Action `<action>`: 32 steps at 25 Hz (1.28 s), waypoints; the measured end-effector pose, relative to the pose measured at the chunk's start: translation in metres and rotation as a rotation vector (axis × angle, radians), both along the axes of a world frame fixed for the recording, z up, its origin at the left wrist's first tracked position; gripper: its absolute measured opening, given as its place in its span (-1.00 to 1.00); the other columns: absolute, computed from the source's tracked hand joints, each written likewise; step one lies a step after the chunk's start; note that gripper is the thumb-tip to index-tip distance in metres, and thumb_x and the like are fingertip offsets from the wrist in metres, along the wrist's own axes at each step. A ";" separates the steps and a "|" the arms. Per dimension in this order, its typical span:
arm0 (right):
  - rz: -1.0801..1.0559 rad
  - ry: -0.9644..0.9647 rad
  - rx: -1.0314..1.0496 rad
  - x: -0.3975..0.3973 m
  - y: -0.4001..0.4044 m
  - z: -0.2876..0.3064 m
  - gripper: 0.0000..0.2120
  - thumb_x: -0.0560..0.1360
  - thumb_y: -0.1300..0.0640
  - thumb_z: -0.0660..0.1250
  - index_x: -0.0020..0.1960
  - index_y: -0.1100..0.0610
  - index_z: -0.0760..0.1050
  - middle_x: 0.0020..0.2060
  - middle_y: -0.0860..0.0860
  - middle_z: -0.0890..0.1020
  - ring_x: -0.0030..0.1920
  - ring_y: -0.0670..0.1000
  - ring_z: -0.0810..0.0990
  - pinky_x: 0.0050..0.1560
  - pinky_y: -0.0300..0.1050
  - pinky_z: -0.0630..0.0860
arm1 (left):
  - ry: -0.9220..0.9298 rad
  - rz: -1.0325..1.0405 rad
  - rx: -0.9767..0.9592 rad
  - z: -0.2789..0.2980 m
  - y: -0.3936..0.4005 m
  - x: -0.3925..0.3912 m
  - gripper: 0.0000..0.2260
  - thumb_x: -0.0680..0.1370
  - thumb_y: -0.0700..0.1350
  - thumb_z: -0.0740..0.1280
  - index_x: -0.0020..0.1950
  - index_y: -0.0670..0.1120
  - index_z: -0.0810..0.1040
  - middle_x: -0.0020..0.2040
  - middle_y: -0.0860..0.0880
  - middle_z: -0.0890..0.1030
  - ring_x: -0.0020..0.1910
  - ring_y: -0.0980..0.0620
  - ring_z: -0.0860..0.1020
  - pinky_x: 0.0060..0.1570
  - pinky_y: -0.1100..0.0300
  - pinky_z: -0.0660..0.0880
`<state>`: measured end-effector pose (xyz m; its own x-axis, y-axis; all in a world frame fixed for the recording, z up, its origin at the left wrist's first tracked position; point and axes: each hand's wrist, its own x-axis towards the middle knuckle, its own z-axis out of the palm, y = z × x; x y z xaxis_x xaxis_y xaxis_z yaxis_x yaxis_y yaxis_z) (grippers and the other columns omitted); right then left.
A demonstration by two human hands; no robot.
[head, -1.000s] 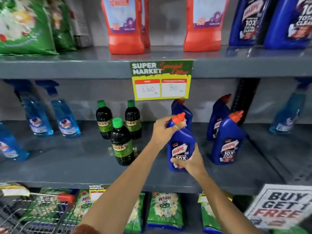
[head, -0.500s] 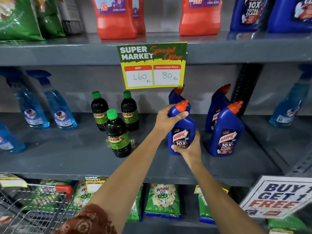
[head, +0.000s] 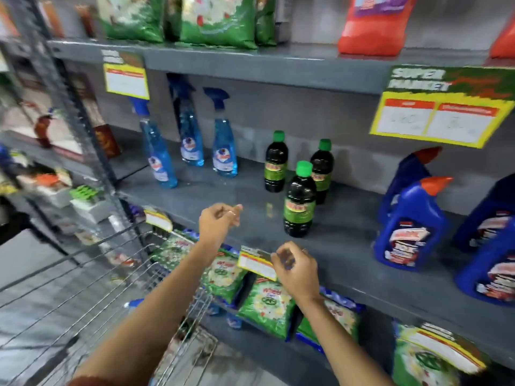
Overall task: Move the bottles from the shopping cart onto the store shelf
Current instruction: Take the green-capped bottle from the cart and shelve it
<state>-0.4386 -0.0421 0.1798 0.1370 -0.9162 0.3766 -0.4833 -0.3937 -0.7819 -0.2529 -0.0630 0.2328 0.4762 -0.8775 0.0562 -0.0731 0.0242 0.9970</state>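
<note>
Both hands are empty and hover in front of the grey middle shelf (head: 348, 246). My left hand (head: 218, 221) has loosely curled fingers above the wire shopping cart (head: 117, 274). My right hand (head: 295, 270) is half open near the shelf's front edge. Blue toilet-cleaner bottles with orange caps (head: 409, 227) stand at the right of the shelf. Three dark bottles with green caps (head: 299, 201) stand mid-shelf. Blue spray bottles (head: 224, 140) stand further left. The cart's inside is blurred; I cannot tell what it holds.
Green detergent bags (head: 264, 305) lie on the lower shelf under my hands. Price cards (head: 443, 107) hang from the upper shelf edge, and a small tag (head: 257, 263) sits by my right hand. Green bags and red bottles (head: 373, 26) fill the top shelf.
Both hands have let go of the blue bottle, which now stands on the shelf at right. The hands drew back and left toward the cart; the view swung left.
</note>
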 end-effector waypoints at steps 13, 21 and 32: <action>0.682 0.528 0.394 0.258 -0.007 -0.070 -0.83 0.41 0.23 0.32 -0.01 0.12 0.57 -0.06 0.08 0.66 -0.04 0.09 0.61 0.00 -0.06 0.54 | 0.167 0.428 0.582 -0.171 0.079 0.223 -0.75 0.39 -0.12 0.41 -0.46 -0.08 0.46 -0.40 -0.17 0.55 -0.32 -0.04 0.52 -0.21 0.06 0.50; 0.717 1.016 0.657 0.342 -0.041 -0.171 -0.85 0.45 0.20 0.32 0.02 0.14 0.51 0.06 0.15 0.62 0.05 0.14 0.58 0.05 -0.03 0.51 | 0.314 0.378 0.914 -0.279 0.071 0.267 -0.78 0.47 -0.15 0.35 -0.36 -0.14 0.44 -0.41 -0.08 0.44 -0.42 0.00 0.40 -0.31 0.12 0.44; 0.537 1.302 1.221 0.353 -0.038 -0.302 -0.12 0.40 0.10 0.45 0.49 0.21 -0.05 0.43 0.22 0.29 0.40 0.19 0.32 0.35 0.00 0.32 | 0.220 0.373 1.088 -0.351 0.030 0.269 -0.84 0.50 -0.07 0.29 -0.09 -0.18 0.49 -0.03 -0.24 0.57 0.05 -0.17 0.55 -0.02 0.09 0.42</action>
<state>-0.0852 -0.0801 -0.1220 0.0921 -0.3315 -0.9389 -0.9642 -0.2650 -0.0010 0.0160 -0.0326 -0.1180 0.6202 -0.2161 -0.7541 0.2809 -0.8364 0.4706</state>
